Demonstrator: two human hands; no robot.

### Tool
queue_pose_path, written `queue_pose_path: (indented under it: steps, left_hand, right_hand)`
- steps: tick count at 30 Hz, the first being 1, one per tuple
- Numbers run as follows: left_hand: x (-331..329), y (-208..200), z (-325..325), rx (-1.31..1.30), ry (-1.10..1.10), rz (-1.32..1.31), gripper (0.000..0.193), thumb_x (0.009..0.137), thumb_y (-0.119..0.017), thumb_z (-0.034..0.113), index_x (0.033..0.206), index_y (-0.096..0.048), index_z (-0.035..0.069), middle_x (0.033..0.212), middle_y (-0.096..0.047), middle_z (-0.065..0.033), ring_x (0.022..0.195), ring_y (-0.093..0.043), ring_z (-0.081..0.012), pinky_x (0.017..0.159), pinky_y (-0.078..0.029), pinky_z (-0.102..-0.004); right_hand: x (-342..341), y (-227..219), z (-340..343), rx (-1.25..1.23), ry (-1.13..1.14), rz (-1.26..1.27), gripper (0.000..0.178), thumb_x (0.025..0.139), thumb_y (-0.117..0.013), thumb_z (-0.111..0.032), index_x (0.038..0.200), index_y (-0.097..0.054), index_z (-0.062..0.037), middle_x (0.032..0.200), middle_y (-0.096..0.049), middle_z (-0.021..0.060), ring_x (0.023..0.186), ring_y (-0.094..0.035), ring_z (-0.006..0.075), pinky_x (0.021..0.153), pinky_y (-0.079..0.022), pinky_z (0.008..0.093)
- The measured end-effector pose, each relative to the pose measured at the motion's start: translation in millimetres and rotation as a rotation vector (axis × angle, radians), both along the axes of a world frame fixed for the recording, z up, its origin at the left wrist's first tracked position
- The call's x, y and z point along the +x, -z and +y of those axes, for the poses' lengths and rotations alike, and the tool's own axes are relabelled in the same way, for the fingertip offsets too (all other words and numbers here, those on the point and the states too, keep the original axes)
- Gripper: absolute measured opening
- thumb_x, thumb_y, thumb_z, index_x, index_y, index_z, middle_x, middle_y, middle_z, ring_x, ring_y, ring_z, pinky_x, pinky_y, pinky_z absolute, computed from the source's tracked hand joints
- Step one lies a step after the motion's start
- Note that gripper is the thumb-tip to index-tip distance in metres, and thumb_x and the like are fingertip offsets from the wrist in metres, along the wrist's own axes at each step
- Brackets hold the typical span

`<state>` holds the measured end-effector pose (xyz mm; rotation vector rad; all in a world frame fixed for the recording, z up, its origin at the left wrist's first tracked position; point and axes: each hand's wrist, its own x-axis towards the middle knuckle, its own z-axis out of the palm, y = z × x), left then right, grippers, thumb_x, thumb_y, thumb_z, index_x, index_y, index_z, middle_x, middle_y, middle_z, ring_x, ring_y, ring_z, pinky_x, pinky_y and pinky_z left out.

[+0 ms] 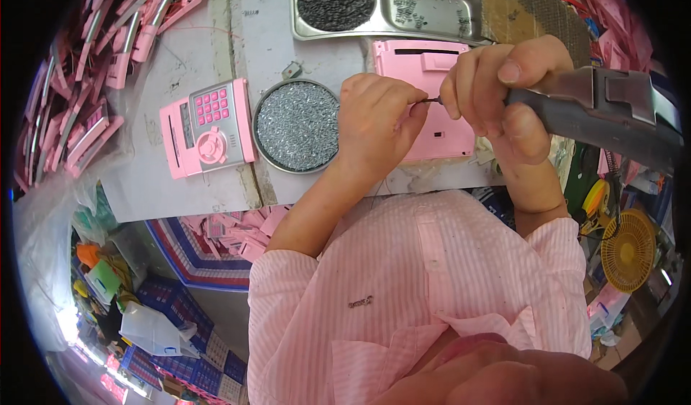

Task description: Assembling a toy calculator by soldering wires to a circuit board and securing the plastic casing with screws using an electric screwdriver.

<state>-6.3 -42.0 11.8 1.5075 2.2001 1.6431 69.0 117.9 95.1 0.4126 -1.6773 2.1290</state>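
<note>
Gripping a chunky dark grey tool (576,119), the right hand (497,92) has its fingers wrapped right around the body, so yeah, that one's clamped on. The left hand (378,120) is over next to it, thumb and fingers pinched together on the thin dark bit (434,100) at the tool's front end. Can't tell from here if there's something tiny tucked in that pinch too.

Under both hands there's a pink panel (448,146) lying flat on the counter (266,34), partly covered by them. Just left of the left hand sits a round dish (256,135) full of silvery screws (299,126), with a little metal block (291,70) just behind it. Left of that, a pink and grey keypad panel (203,110) lies face up, dial and all.

Behind the pink panel is a steel tray (453,3) with small dark pieces (337,3) in its compartments. Huge heap of pink parts (93,120) off to the far left, btw.
</note>
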Motion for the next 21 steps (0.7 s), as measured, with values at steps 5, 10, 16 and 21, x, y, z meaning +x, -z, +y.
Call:
queue_pose_path:
  steps: [5,10,16,21]
  left_hand:
    - [-10,1,-11,0.061,-0.09,0.1,0.021,0.07,-0.08,0.006,0.084,-0.066,0.013,0.08,-0.066,0.001,0.075,-0.06,-0.0204,0.076,-0.039,-0.0369]
    - [-20,6,-29,0.032,-0.135,0.147,0.023,0.07,-0.082,0.009,0.088,-0.068,0.012,0.084,-0.067,-0.0007,0.078,-0.06,-0.0232,0.08,-0.04,-0.0384]
    - [-40,-20,-64,-0.312,-0.332,0.166,0.022,0.074,-0.083,0.018,0.093,-0.072,0.012,0.097,-0.065,-0.0036,0.095,-0.058,-0.0259,0.089,-0.035,-0.0415]
    - [-42,-1,-98,-0.555,-0.276,0.209,0.014,0.079,-0.079,0.022,0.089,-0.073,0.014,0.094,-0.063,-0.0008,0.098,-0.057,-0.0242,0.091,-0.033,-0.0443]
  right_hand:
    - [-17,-6,-9,0.049,-0.03,0.035,0.029,0.099,-0.065,-0.028,0.122,-0.053,-0.0146,0.064,-0.047,-0.003,0.054,-0.045,0.0106,0.057,-0.045,0.0291]
    - [-33,5,-19,-0.001,-0.125,0.035,0.03,0.101,-0.061,-0.026,0.127,-0.052,-0.0142,0.066,-0.047,-0.0023,0.057,-0.044,0.0113,0.059,-0.044,0.0305]
    - [-59,36,-1,0.004,0.048,0.066,0.025,0.1,-0.054,-0.013,0.125,-0.053,-0.0107,0.067,-0.043,0.0004,0.059,-0.042,0.0142,0.059,-0.041,0.0355]
    - [-75,42,-14,-0.166,0.188,0.006,0.014,0.091,-0.06,-0.004,0.103,-0.054,-0.0061,0.069,-0.051,0.0042,0.058,-0.052,0.0146,0.055,-0.047,0.0326]
